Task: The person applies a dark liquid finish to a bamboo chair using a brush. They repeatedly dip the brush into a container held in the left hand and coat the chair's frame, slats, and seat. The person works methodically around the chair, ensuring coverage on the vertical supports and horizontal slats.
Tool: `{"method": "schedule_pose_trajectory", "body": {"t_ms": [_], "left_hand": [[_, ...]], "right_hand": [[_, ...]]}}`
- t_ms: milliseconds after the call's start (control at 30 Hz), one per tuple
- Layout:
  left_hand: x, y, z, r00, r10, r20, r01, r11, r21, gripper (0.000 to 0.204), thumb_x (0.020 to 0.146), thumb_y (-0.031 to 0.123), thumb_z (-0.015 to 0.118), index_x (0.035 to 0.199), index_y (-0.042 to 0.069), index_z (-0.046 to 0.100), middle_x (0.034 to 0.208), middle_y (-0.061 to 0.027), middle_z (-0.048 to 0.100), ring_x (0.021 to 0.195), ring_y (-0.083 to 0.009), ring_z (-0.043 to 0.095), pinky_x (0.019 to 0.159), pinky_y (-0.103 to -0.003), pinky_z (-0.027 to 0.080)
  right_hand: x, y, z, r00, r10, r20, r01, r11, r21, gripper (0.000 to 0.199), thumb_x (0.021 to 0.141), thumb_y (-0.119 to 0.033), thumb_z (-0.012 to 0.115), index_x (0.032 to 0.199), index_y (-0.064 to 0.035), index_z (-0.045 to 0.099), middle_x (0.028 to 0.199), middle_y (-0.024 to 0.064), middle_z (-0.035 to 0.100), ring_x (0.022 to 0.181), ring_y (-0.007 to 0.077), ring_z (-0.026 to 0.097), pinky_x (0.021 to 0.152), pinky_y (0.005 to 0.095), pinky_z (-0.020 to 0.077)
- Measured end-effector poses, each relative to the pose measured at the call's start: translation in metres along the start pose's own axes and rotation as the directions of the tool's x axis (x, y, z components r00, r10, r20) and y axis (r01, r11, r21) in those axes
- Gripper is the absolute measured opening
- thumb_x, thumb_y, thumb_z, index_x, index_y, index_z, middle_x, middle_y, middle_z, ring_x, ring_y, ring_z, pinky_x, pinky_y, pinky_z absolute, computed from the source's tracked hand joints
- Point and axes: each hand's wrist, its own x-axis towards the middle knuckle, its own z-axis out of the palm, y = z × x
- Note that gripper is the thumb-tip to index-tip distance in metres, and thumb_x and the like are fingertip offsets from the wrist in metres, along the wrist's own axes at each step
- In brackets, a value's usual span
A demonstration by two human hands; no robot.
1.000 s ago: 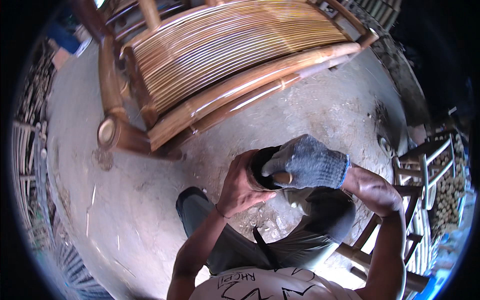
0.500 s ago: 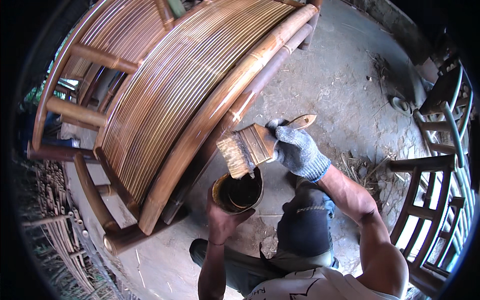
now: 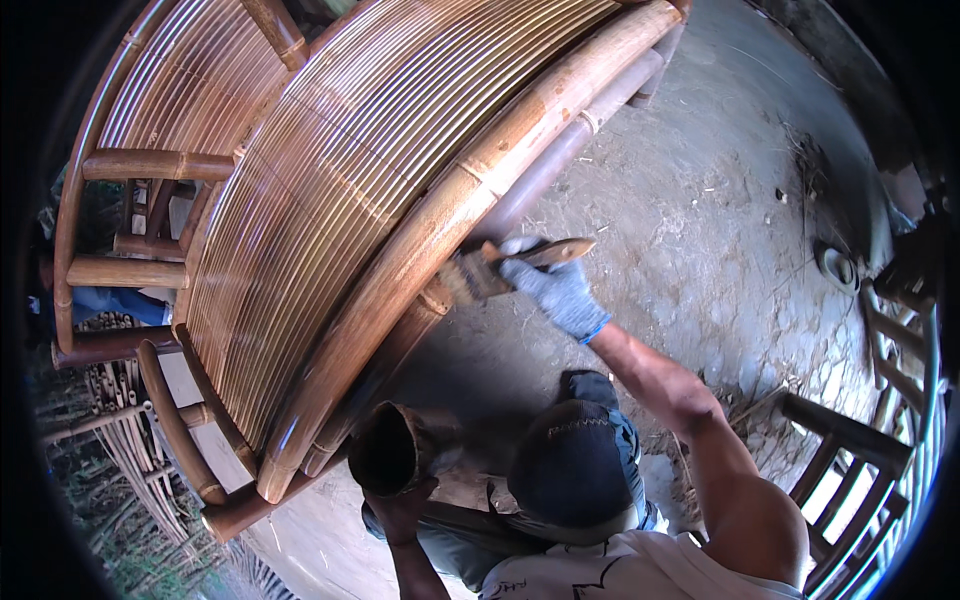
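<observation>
While our gloved right hand (image 3: pixel 556 288) grips a wide paintbrush (image 3: pixel 497 271) with its bristles pressed against the thick front rail of a bamboo bench (image 3: pixel 420 250), our bare left hand (image 3: pixel 402 503) clasps a dark cylindrical container (image 3: pixel 388 450) from below, near our knee (image 3: pixel 580 470).

Gloved right hand (image 3: pixel 556 288) outstretched, fingers clenched; left hand (image 3: pixel 398 503) low, seemingly gripping

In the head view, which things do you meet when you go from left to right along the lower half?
Bundle of thin bamboo sticks → dark cup in the left hand → person's raised knee → bamboo chair frame.
</observation>
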Motion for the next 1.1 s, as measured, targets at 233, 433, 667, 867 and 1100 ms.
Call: {"method": "schedule_pose_trajectory", "body": {"t_ms": [233,433,667,867,1100], "left_hand": [[0.005,-0.005,0.012,0.993,0.115,-0.041,-0.105,0.977,0.186,0.107,0.048,0.023,0.095,0.140,0.003,0.044,0.131,-0.0142,0.058,0.120,-0.0313,0.057,0.105,-0.044,0.046],[0.023,0.007,0.031,0.993,0.113,-0.042,-0.097,0.957,0.273,0.106,0.051,0.023,0.093,0.142,0.004,0.043,0.132,-0.0139,0.058,0.121,-0.0309,0.057,0.105,-0.045,0.045],[0.051,0.027,0.053,0.996,0.068,-0.053,-0.052,0.962,0.266,0.105,0.053,0.022,0.092,0.143,0.004,0.042,0.133,-0.0134,0.057,0.121,-0.0299,0.056,0.106,-0.045,0.045],[0.068,0.038,0.065,0.998,0.058,-0.035,-0.047,0.965,0.258,0.104,0.054,0.021,0.092,0.143,0.004,0.042,0.133,-0.0130,0.056,0.121,-0.0290,0.056,0.106,-0.045,0.045],[0.074,0.047,0.066,0.997,0.063,-0.037,-0.052,0.969,0.241,0.102,0.056,0.019,0.091,0.144,0.005,0.042,0.134,-0.0125,0.056,0.121,-0.0280,0.056,0.106,-0.045,0.045]], "right_hand": [[0.093,-0.051,-0.107,0.989,-0.051,-0.136,0.032,0.990,-0.135,0.030,0.091,-0.017,0.074,0.113,-0.0003,0.063,0.097,0.0096,0.070,0.083,0.0150,0.068,0.067,0.0294,0.0588],[0.163,-0.080,-0.206,0.977,-0.050,-0.208,0.017,0.987,-0.158,0.031,0.091,-0.016,0.071,0.118,-0.0027,0.062,0.105,0.0092,0.068,0.091,0.0187,0.068,0.075,0.0341,0.0606],[0.228,-0.108,-0.283,0.931,-0.226,-0.287,0.119,0.930,-0.348,0.036,0.090,-0.022,0.073,0.117,0.0006,0.065,0.103,0.0116,0.071,0.088,0.0198,0.070,0.071,0.0338,0.0608],[0.256,-0.125,-0.340,0.862,-0.424,-0.277,0.145,0.731,-0.667,0.037,0.090,-0.020,0.072,0.118,0.0019,0.066,0.104,0.0125,0.071,0.086,0.0215,0.070,0.074,0.0346,0.0605],[0.251,-0.021,-0.345,0.755,0.009,-0.655,0.428,0.750,0.504,0.021,0.088,-0.010,0.068,0.107,-0.0022,0.062,0.100,0.0106,0.065,0.085,0.0236,0.068,0.072,0.0431,0.0639]]}}
